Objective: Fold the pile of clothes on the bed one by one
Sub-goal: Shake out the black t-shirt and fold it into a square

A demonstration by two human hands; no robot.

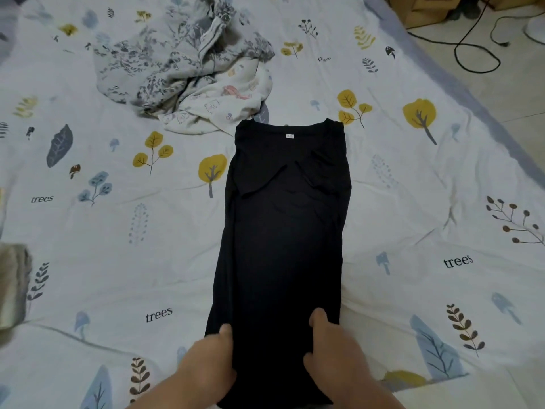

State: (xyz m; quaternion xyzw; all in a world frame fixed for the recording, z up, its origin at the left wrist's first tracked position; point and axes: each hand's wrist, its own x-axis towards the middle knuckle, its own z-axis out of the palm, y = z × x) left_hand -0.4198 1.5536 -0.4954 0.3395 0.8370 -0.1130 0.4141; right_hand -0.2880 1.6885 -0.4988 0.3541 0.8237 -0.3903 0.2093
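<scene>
A shirt (287,225) is lying centred on the bed (413,202), running from 6 toward 12 o'clock; the pile of clothes (188,69) is sitting beyond it at 11 o'clock.

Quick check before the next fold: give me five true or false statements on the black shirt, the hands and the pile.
1. The black shirt lies with its sleeves folded in. True.
2. Both hands, left and right, grip its near hem. True.
3. The collar points toward the person. False: it points away.
4. The unfolded pile sits on the floor. False: it is on the bed.
5. The shirt is red. False: black.
</scene>
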